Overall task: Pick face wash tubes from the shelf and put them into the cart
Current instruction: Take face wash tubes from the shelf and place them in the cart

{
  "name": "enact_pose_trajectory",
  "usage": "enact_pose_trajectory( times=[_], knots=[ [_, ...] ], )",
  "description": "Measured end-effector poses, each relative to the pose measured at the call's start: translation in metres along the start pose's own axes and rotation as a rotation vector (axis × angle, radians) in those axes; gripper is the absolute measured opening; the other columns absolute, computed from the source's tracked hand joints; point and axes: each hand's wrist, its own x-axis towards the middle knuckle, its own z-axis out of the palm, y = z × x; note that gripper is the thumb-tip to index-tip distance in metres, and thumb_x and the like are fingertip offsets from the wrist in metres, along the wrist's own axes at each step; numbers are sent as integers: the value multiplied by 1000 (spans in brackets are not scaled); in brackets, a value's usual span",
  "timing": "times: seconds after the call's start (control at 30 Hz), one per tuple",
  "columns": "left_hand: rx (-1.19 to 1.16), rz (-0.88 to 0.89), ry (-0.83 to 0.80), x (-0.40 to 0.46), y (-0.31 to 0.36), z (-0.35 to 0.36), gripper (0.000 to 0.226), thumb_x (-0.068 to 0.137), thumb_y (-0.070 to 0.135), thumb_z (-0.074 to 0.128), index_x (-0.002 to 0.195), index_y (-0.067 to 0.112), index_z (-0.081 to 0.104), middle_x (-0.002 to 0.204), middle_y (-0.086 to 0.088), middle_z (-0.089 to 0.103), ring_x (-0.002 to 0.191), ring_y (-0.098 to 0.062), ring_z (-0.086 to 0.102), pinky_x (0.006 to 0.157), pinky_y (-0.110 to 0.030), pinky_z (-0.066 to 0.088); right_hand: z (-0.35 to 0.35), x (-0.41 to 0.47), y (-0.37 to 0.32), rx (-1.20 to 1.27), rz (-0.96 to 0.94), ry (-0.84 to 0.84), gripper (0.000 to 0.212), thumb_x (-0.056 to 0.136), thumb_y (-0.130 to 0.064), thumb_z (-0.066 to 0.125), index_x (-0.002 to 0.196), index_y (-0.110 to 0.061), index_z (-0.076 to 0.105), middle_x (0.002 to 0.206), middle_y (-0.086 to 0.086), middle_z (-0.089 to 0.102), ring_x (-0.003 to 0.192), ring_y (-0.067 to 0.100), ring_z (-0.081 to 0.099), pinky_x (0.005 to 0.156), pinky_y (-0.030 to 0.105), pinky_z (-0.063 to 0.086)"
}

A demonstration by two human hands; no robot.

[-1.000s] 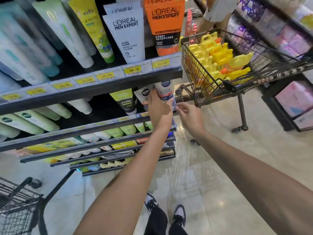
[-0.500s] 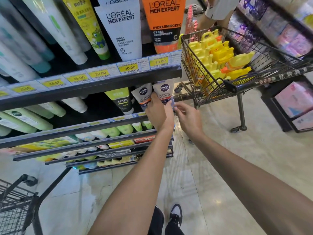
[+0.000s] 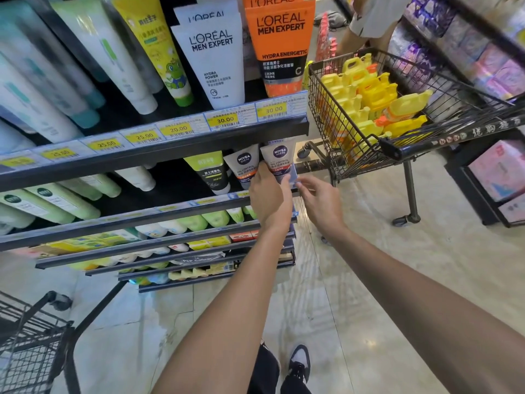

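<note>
The left hand point(image 3: 270, 194) has its grip closed around a white Nivea Men face wash tube point(image 3: 279, 163) on the dark metal shelf point(image 3: 159, 150). The right hand point(image 3: 321, 200) hovers beside it, fingers loosely spread. The black wire cart point(image 3: 397, 147) holds only yellow bottles point(image 3: 369, 92), so judging by this, every tube remains to be moved.

My left hand point(image 3: 270, 199) is covering the lower part of the face wash tube point(image 3: 279, 162). My fingers are hiding behind it. Small print on the price tags point(image 3: 224, 120) is blurring. The frame edge is cropping the cart point(image 3: 31, 336).
</note>
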Motion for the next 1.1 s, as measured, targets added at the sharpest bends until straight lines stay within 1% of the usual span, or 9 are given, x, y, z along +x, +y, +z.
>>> enact_pose_trajectory(
  times=[0.13, 0.23, 0.37, 0.47, 0.63, 0.8, 0.93, 1.03, 1.1],
  knots=[
    [50, 10, -35, -2, -1, -7, 52, 92, 33, 74, 134, 11, 53, 129, -11, 67, 119, -31, 63, 96, -41, 55, -2, -2, -6, 3, 22, -4, 28, 102, -29, 63, 125, -17, 74, 117, -2, 76, 100, 4, 64, 86, 20, 49],
    [89, 26, -74, -4, -1, -14, 50, 94, 32, 72, 136, 11, 54, 130, -11, 66, 120, -30, 63, 97, -41, 54, -4, -3, -10, -4, 34, -25, 30, 102, -31, 63, 128, -17, 72, 119, -1, 76, 102, 4, 64, 89, 24, 52],
    [127, 54, -138, -13, 4, -33, 43, 97, 28, 67, 135, 14, 54, 131, -8, 65, 121, -27, 60, 94, -39, 52, -13, -14, -20, -23, 52, -63, 43, 101, -36, 64, 140, -19, 60, 130, -1, 70, 117, 12, 65, 94, 28, 53],
    [215, 161, -181, -26, -1, -59, 44, 99, 27, 63, 139, 13, 52, 132, -9, 64, 124, -28, 57, 96, -40, 50, -23, -35, -36, -164, -36, -82, 45, 103, -36, 62, 144, -21, 53, 139, -1, 63, 126, 17, 59, 100, 35, 49],
    [424, 250, -250, -55, -20, -124, 47, 101, 42, 56, 141, 16, 53, 132, -7, 63, 123, -28, 57, 105, -42, 48, -40, -75, -74, -359, -235, -179, 44, 104, -36, 58, 144, -20, 54, 139, -2, 58, 125, 19, 56, 101, 32, 47],
    [445, 219, -227, -89, -73, -198, 38, 102, 48, 52, 126, 19, 61, 116, 1, 67, 113, -17, 63, 102, -35, 50, -38, -110, -114, -475, -380, -258, 49, 102, -37, 60, 148, -21, 53, 145, -2, 57, 131, 20, 54, 107, 35, 47],
    [495, 145, -175, -109, -120, -251, 49, 104, 51, 43, 145, 25, 53, 143, 2, 60, 133, -22, 53, 114, -40, 41, -16, -139, -152, -512, -446, -316, 48, 103, -41, 56, 148, -25, 54, 151, 0, 54, 136, 21, 52, 111, 37, 45],
    [483, 62, -113, -122, -156, -294, 49, 104, 51, 45, 144, 25, 53, 139, 2, 61, 131, -24, 55, 111, -42, 43, 14, -163, -183, -464, -481, -369, 48, 104, -43, 54, 148, -23, 55, 155, 1, 50, 140, 21, 50, 113, 36, 42],
    [492, 0, -73, -132, -184, -328, 47, 104, 50, 46, 141, 23, 54, 135, 0, 62, 126, -27, 56, 107, -42, 44, 41, -181, -207, -456, -512, -438, 51, 105, -47, 49, 152, -26, 50, 161, -1, 43, 149, 20, 39, 120, 37, 34]
  ],
)
